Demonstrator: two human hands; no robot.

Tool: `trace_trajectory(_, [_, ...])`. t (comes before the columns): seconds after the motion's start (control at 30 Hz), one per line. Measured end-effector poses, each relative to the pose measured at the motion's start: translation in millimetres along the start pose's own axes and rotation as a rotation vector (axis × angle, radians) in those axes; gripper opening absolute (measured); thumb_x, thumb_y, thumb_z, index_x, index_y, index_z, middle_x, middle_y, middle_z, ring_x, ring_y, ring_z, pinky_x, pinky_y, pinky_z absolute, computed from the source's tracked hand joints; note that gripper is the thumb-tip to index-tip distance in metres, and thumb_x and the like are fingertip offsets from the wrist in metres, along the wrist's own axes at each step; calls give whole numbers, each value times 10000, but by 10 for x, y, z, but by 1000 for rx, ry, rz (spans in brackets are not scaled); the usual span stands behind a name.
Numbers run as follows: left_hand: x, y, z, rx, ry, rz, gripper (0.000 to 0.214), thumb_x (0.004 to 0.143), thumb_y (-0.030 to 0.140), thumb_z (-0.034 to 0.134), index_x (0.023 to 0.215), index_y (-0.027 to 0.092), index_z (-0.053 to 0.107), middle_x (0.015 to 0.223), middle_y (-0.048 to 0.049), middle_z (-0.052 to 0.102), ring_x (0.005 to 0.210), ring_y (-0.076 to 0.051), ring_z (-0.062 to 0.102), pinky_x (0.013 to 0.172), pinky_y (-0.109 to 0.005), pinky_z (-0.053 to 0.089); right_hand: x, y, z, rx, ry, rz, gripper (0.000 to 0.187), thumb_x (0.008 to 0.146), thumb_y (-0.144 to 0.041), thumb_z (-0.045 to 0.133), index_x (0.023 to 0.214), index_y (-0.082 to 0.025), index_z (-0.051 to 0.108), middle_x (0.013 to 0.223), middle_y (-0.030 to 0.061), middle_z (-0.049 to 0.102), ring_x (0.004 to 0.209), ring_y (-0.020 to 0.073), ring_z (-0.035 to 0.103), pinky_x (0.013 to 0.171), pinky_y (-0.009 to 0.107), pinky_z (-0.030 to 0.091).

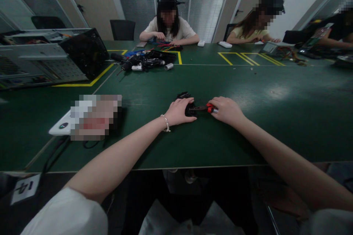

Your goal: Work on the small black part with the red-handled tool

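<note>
A small black part (189, 107) lies on the green table (270, 125) in front of me. My left hand (179, 112), with a bead bracelet at the wrist, is closed over this black part and holds it down. My right hand (226, 110) grips a screwdriver with a red and black handle (210, 108). Its dark shaft points left into the black part. Another small black piece (183, 95) sits just behind my left hand. The fingertips of both hands are partly hidden.
An open computer case (41, 57) stands at the far left. A white device (61, 127) with a black cable lies near the left front edge. Tools and cables (143, 60) are piled mid-table. Three other people sit along the far side, working.
</note>
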State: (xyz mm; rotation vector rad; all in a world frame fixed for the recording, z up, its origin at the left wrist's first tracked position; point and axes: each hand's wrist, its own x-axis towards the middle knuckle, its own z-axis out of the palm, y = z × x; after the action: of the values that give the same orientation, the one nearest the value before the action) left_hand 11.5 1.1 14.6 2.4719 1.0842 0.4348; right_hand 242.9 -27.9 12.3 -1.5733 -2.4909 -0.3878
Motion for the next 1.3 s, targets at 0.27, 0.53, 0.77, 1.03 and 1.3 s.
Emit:
trace_trajectory(0.27, [7, -21, -1, -12, 9, 10, 718, 702, 474, 671, 1314, 210, 406, 1315, -74, 520, 1232, -309, 433, 1006, -476, 364, -4, -15, -25, -28, 7, -12, 268, 764, -238, 516, 973, -134, 646, 920, 99, 656, 788, 214, 557, 687, 326, 401])
trace_trajectory(0.53, [-1, 0, -14, -15, 8, -2, 715, 698, 474, 676, 1310, 216, 410, 1318, -78, 516, 1247, -312, 425, 1008, -471, 363, -2, 0, -3, -18, -15, 0, 250, 761, -239, 514, 953, -151, 647, 909, 93, 657, 783, 210, 561, 672, 323, 397])
trace_trajectory(0.77, [10, -51, 22, -23, 31, 25, 725, 692, 484, 681, 1309, 219, 408, 1297, -74, 532, 1232, -309, 440, 999, -469, 368, -1, -17, -27, -56, -8, -12, 271, 757, -237, 525, 976, -132, 646, 915, 98, 655, 792, 219, 560, 686, 326, 400])
trace_trajectory(1.03, [3, -35, 7, -23, 21, 15, 719, 695, 489, 680, 1306, 214, 416, 1302, -77, 529, 1226, -310, 445, 993, -471, 376, -1, -2, 2, -11, -23, 4, 261, 757, -235, 524, 972, -148, 642, 925, 92, 659, 801, 217, 565, 698, 326, 408])
trace_trajectory(1.3, [13, -37, 14, -25, 20, 19, 734, 692, 480, 687, 1312, 200, 413, 1319, -78, 517, 1236, -313, 432, 1004, -475, 366, -3, -30, -51, -70, -15, -8, 263, 770, -236, 511, 970, -130, 647, 915, 100, 651, 800, 219, 552, 694, 329, 394])
